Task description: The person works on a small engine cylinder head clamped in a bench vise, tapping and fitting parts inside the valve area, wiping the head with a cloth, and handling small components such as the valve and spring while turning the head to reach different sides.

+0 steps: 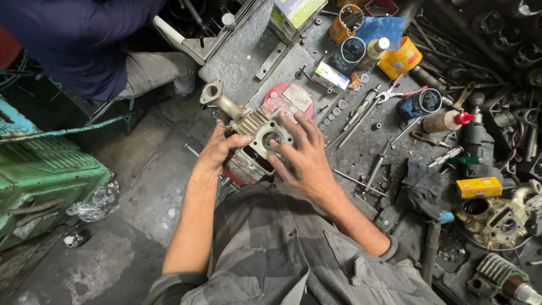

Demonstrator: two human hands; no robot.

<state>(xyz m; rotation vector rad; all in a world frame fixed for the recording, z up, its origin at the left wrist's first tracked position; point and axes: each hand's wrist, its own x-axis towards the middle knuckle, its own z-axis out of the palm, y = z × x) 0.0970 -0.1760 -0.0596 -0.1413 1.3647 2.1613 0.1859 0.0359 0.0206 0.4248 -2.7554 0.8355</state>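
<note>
A finned metal engine cylinder head (257, 127) with a round opening and a side pipe flange (212, 92) is held at the edge of a grimy workbench (361, 152). My left hand (217, 151) grips its left side. My right hand (302, 153) lies flat over its right side, fingers spread beside the round opening. Under the part sits a red engine piece (240, 168), partly hidden by my hands.
Loose tools, pliers (395, 93), washers, tins, a red-capped bottle (449, 120), a yellow box (479, 187) and other engine parts (497, 221) crowd the bench at right. Another person in a dark blue top (79, 39) sits at upper left. A green machine (45, 186) stands left.
</note>
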